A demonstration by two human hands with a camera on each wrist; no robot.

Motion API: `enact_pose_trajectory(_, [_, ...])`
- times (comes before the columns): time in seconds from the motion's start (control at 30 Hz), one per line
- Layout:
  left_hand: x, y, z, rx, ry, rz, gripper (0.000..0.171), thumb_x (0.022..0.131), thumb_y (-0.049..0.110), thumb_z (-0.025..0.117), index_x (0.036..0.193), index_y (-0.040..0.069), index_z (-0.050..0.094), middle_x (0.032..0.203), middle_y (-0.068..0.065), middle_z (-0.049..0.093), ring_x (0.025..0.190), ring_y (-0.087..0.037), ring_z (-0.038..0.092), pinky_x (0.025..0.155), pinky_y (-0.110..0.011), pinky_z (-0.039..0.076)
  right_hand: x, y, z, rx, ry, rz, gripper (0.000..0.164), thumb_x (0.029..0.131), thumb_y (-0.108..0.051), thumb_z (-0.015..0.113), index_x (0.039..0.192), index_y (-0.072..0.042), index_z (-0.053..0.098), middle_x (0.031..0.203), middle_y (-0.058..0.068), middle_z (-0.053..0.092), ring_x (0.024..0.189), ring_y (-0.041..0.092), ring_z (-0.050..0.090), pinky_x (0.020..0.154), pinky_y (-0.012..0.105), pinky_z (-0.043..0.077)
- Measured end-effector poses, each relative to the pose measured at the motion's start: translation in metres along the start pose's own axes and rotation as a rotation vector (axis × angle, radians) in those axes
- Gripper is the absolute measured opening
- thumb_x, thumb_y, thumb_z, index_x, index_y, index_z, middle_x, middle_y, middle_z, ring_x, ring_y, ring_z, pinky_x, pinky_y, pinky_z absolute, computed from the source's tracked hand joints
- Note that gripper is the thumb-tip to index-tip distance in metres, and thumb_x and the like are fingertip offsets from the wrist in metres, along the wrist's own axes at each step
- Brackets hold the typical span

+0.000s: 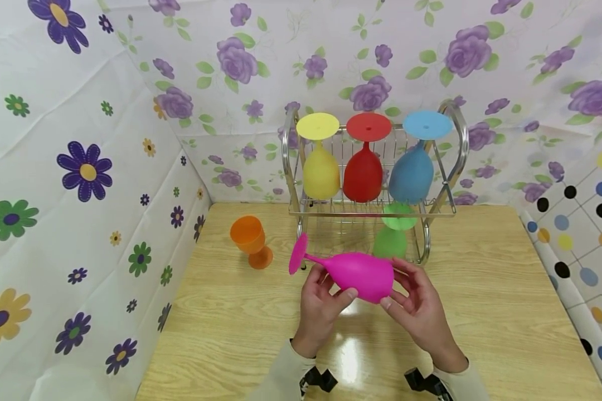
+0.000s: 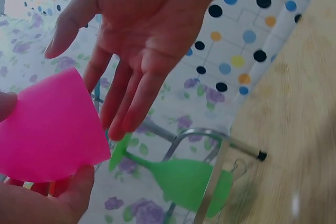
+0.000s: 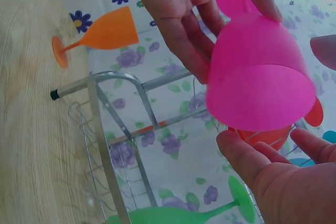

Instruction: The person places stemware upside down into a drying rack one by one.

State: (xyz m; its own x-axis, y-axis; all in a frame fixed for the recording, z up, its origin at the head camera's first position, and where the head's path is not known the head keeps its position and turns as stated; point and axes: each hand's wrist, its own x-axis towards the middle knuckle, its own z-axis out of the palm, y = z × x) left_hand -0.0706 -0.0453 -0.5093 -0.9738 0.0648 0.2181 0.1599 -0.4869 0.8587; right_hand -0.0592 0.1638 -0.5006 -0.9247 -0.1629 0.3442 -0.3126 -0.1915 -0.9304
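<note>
A pink plastic goblet (image 1: 358,273) lies tilted on its side in the air, its foot toward the left and its mouth toward the right. My left hand (image 1: 321,306) grips the bowl near the stem, thumb in front and fingers behind. Beside the mouth is my right hand (image 1: 418,303), fingertips right at the rim. In the right wrist view, the right fingers (image 3: 244,158) are loosely extended by the rim of the pink bowl, with the thumb held apart from it.
A two-tier metal dish rack (image 1: 371,214) holds upside-down yellow (image 1: 321,172), red (image 1: 363,175) and blue goblets (image 1: 412,175) on top, and a green goblet (image 1: 390,242) below. An orange goblet (image 1: 248,236) stands upright on the wooden table (image 1: 221,328), left of the rack.
</note>
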Motion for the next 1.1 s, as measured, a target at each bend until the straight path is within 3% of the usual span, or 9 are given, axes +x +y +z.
enact_pose_trajectory(0.13, [0.006,-0.001,-0.007,0.142,-0.006,0.042,0.062,0.086,-0.001,0.084,0.141,0.001,0.055,0.139,-0.013,0.061,0.124,-0.025,0.065,0.098,-0.039,0.063,0.001,0.004,-0.009,-0.031,0.025,0.006,0.067,0.092,0.022,0.061,0.152,0.014,0.035,0.154,0.015,0.048,0.141,0.018,0.055,0.106,0.031,0.057])
enact_pose_trajectory(0.3, [0.011,-0.004,-0.014,0.353,-0.010,0.098,0.068,0.085,0.004,0.086,0.146,0.014,0.057,0.141,-0.009,0.061,0.127,-0.026,0.063,0.100,-0.042,0.063,0.001,0.011,-0.020,-0.071,0.089,0.018,0.059,0.096,0.017,0.062,0.151,0.013,0.039,0.151,0.010,0.052,0.139,0.016,0.056,0.105,0.028,0.057])
enact_pose_trajectory(0.43, [0.015,-0.006,-0.017,0.520,-0.035,0.160,0.076,0.085,0.012,0.089,0.151,0.024,0.053,0.144,-0.004,0.061,0.130,-0.026,0.065,0.101,-0.046,0.062,0.003,0.019,-0.030,-0.164,0.156,0.092,0.053,0.101,0.004,0.065,0.150,0.007,0.045,0.149,0.008,0.054,0.137,0.017,0.057,0.101,0.020,0.058])
enact_pose_trajectory(0.57, [0.022,-0.008,-0.019,0.642,-0.059,0.194,0.077,0.086,0.017,0.088,0.153,0.026,0.051,0.144,-0.001,0.061,0.132,-0.024,0.064,0.101,-0.046,0.062,0.007,0.029,-0.039,-0.238,0.227,0.170,0.048,0.103,-0.004,0.066,0.148,0.003,0.050,0.145,0.003,0.058,0.135,0.018,0.058,0.097,0.016,0.058])
enact_pose_trajectory(0.83, [0.030,-0.016,-0.028,0.833,-0.031,0.173,0.075,0.083,0.015,0.088,0.151,0.018,0.056,0.144,-0.004,0.058,0.134,-0.025,0.060,0.107,-0.042,0.059,0.011,0.046,-0.055,-0.341,0.289,0.204,0.046,0.104,-0.010,0.067,0.147,0.000,0.052,0.138,-0.009,0.058,0.130,0.004,0.058,0.094,0.012,0.056])
enact_pose_trajectory(1.0, [0.036,-0.022,-0.033,0.864,-0.028,0.123,0.072,0.083,0.017,0.088,0.149,0.017,0.059,0.145,-0.005,0.057,0.135,-0.025,0.059,0.107,-0.043,0.058,0.014,0.056,-0.062,-0.419,0.357,0.199,0.049,0.102,-0.008,0.069,0.147,0.000,0.053,0.144,0.006,0.056,0.130,0.003,0.054,0.095,0.010,0.055])
enact_pose_trajectory(1.1, [0.040,-0.026,-0.035,0.888,-0.028,0.100,0.069,0.083,0.018,0.087,0.146,0.017,0.062,0.144,-0.005,0.057,0.134,-0.024,0.059,0.106,-0.043,0.059,0.017,0.061,-0.065,-0.505,0.391,0.181,0.049,0.101,-0.007,0.070,0.147,0.000,0.055,0.147,0.014,0.055,0.132,0.016,0.055,0.097,0.010,0.054])
